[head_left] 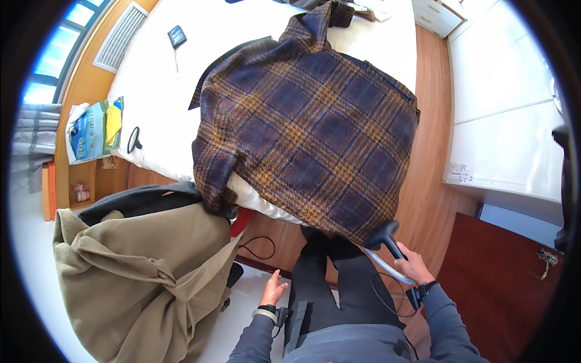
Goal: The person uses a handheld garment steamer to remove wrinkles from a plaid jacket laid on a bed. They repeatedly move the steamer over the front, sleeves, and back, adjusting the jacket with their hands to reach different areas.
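Head view: a plaid shirt jacket [308, 133] in brown, navy and mustard is spread across a white-covered bed [154, 78], its lower hem carried past the near edge toward the wearer's legs [345, 284]. One sleeve is let down along the left side, its cuff placed near a khaki coat [145, 278]. By the right grip [414, 266], a dark garment steamer [387, 237] is held at its handle, the fingers being wrapped around it. The steamer's head is positioned at the lower right corner of the hem; whether the cloth is pressed by it cannot be told from this angle. A pale hose [387, 266] is seen running down from the handle. The left grip [273, 290] is held low beside the left thigh, its fingers loosely parted and the palm left free.

At the left, the khaki coat is laid over a dark garment [136, 201]. A blue and green plastic package [91, 133] is set near the bed's left corner, with a black-rimmed oval object [133, 140] just beside it. At the right, the wooden floor [426, 163] is bordered by a white cabinet [505, 103] and a dark red panel [493, 290].
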Motion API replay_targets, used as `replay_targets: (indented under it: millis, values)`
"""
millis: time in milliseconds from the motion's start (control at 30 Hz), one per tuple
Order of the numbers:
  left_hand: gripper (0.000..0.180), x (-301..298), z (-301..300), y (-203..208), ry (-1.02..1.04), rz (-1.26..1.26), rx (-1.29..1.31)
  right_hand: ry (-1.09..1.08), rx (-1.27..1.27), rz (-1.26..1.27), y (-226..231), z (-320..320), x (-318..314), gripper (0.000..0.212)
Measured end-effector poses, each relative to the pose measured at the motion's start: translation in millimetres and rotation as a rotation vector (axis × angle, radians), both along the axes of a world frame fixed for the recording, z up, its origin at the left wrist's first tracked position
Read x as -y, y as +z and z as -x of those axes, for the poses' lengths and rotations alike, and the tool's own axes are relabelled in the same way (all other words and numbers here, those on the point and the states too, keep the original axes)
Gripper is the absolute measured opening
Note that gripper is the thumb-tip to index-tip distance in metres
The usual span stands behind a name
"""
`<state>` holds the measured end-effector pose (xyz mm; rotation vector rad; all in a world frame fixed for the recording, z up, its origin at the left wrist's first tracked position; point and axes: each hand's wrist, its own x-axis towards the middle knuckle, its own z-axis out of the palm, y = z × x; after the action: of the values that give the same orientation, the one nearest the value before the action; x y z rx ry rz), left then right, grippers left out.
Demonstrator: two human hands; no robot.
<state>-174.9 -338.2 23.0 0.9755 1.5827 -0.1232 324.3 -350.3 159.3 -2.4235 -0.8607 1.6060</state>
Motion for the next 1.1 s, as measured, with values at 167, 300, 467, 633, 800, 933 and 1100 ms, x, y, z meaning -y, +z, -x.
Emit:
replay_targets:
  millis: [167, 300, 467, 633, 800, 933, 1100]
  values:
    - [0.081, -31, -30, 26, -0.012, -0.138, -0.002, -0.246, -0.044, 0.197, 20, -10, 22, 0.068]
    - [0.084, -67, -56, 46, 0.052, -0.359, -0.012, -0.180, -0.118, -0.210, 26, 2, -1, 0.069]
    - [0.091, -142, -77, 41, 0.044, -0.655, -0.082, -0.209, -0.294, -0.241, 33, 33, -59, 0.069]
    - [0.087, -257, -69, 12, 0.042, -0.955, -0.186, -0.293, -0.393, -0.394, 37, 94, -124, 0.068]
    - [0.079, -370, -45, -12, -0.025, -0.955, -0.424, -0.261, -0.482, -0.381, 24, 148, -211, 0.069]
    - [0.069, -421, -16, -26, -0.214, -0.675, -0.589, -0.173, -0.516, -0.405, -15, 191, -312, 0.068]
    - [0.073, -408, 3, -47, -0.320, -0.517, -0.626, -0.049, -0.447, -0.390, -75, 252, -417, 0.067]
